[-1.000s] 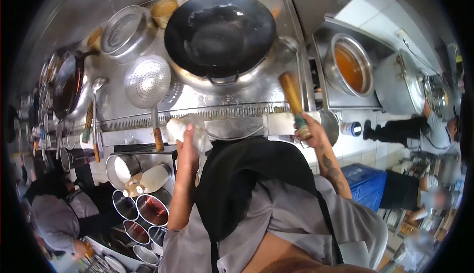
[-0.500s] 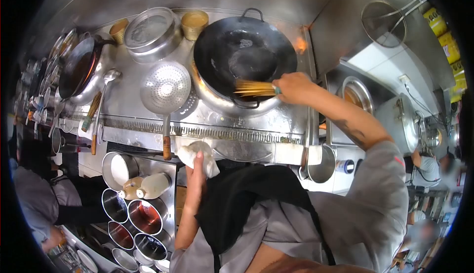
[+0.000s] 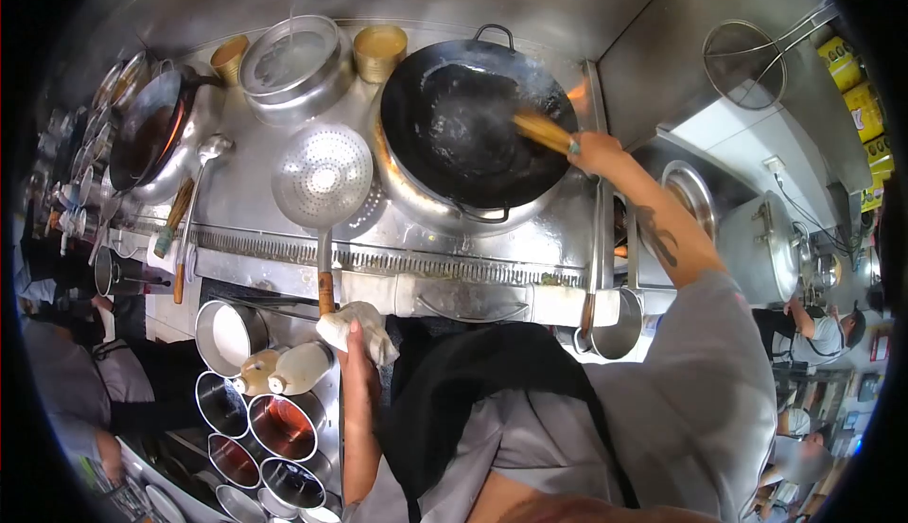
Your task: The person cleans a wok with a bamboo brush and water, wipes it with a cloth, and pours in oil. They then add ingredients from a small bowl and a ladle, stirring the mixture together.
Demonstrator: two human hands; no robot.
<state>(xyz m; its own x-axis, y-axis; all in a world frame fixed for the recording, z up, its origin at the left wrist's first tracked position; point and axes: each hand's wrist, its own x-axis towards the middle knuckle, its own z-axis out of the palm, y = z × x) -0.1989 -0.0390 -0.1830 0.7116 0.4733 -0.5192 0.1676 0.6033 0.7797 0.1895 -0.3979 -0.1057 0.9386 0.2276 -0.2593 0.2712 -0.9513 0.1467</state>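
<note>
A large black wok (image 3: 445, 159) sits on the stove burner, with liquid at its bottom and a looped handle at front and back. My right hand (image 3: 596, 154) is closed round the end of a bamboo brush (image 3: 543, 130), whose bristles reach over the wok's right side. Lower down, my left hand (image 3: 357, 362) holds a bunched white cloth (image 3: 365, 331), just below the wooden handle of a perforated ladle (image 3: 323, 177). That ladle lies on the steel stove top left of the wok.
Left of the wok are a lidded steel pot (image 3: 291, 69) and a yellow container (image 3: 380, 53). Metal sauce pots (image 3: 284, 426) and bottles (image 3: 301, 368) stand at lower left. A wire strainer (image 3: 745, 64) hangs upper right. Co-workers (image 3: 823, 334) are at right and left.
My right hand has moved the brush from the wok's front edge up and to the right. My left hand and cloth have shifted slightly down and left.
</note>
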